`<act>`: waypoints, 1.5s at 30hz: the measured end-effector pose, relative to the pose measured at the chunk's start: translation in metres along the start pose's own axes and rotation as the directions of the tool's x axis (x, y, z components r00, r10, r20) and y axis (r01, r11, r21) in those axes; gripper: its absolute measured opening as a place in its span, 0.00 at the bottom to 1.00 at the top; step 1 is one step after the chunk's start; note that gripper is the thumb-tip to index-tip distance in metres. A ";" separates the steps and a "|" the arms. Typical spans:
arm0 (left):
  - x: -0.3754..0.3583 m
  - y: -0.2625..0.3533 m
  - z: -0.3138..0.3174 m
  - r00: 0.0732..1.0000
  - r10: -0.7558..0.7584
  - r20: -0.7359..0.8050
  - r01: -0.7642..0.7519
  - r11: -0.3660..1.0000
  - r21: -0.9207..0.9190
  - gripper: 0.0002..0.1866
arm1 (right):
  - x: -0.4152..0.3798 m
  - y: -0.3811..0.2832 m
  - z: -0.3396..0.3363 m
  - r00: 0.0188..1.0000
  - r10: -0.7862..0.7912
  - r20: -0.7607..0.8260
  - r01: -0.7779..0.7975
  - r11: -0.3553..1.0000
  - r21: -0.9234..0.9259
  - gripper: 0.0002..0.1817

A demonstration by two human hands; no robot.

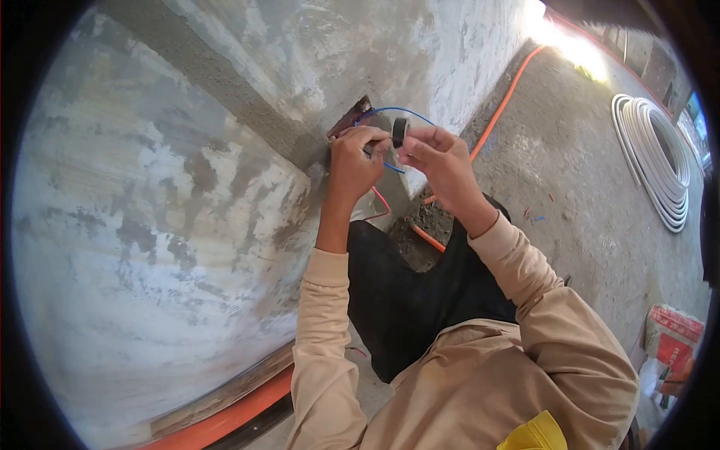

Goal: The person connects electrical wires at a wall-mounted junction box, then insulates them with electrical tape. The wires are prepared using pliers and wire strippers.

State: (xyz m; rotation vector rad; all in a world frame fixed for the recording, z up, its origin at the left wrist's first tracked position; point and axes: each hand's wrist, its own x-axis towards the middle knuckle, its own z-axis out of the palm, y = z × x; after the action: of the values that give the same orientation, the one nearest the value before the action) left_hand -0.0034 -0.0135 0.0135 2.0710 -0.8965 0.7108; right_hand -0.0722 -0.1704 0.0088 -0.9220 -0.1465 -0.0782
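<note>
My right hand (444, 161) is closed, holding a roll of black electrical tape (400, 133) between thumb and fingers. Close beside it, my left hand (357, 163) is closed in a pinch, its fingertips almost touching the roll; what they grip is hidden. Just behind the left hand is a reddish-brown recessed box (348, 120) in the wall. A blue wire (401, 109) arcs from the box towards the right hand, and another blue wire end (394, 167) shows below the fingers. A red wire (385, 201) hangs beneath the left hand.
A rough plastered wall (172, 217) fills the left side. Orange conduit (501, 105) runs along the floor, with a shorter orange piece (427, 237) by my knees. A white coiled pipe (651, 161) lies at right, and a red-and-white bag (673, 337) stands lower right.
</note>
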 end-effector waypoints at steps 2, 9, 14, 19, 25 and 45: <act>0.002 -0.001 -0.003 1.000 0.010 0.020 -0.010 1.000 -0.014 0.06 | -0.004 0.017 -0.022 0.999 -0.045 0.030 0.053 0.925 -0.377 0.06; 0.013 0.013 0.001 0.933 -0.355 0.061 0.357 0.934 -0.032 0.12 | -0.007 0.035 -0.020 0.810 -0.556 0.187 0.421 0.329 -0.845 0.32; 0.016 0.011 -0.005 0.936 -0.342 0.079 0.348 0.933 -0.093 0.10 | 0.041 0.036 -0.031 0.802 -0.504 0.321 0.568 0.474 -0.673 0.40; 0.011 0.008 -0.014 0.969 -0.229 0.092 0.242 0.956 -0.166 0.10 | 0.055 0.022 -0.042 0.755 -0.459 0.468 0.635 0.332 -0.698 0.34; 0.007 -0.002 0.002 0.994 -0.086 -0.064 0.086 0.996 -0.016 0.11 | 0.044 0.018 -0.033 0.851 -0.357 0.386 0.519 0.454 -0.724 0.27; -0.024 0.001 0.015 0.988 -0.012 -0.155 0.027 0.995 0.096 0.11 | 0.029 -0.040 -0.009 0.827 -0.257 0.500 0.562 0.407 -0.720 0.11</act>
State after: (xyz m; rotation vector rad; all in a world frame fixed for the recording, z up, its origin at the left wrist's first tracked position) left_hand -0.0157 -0.0173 -0.0120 2.0742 -0.7666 0.9076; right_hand -0.0484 -0.2015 0.0397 -1.9029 -0.7037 -0.5254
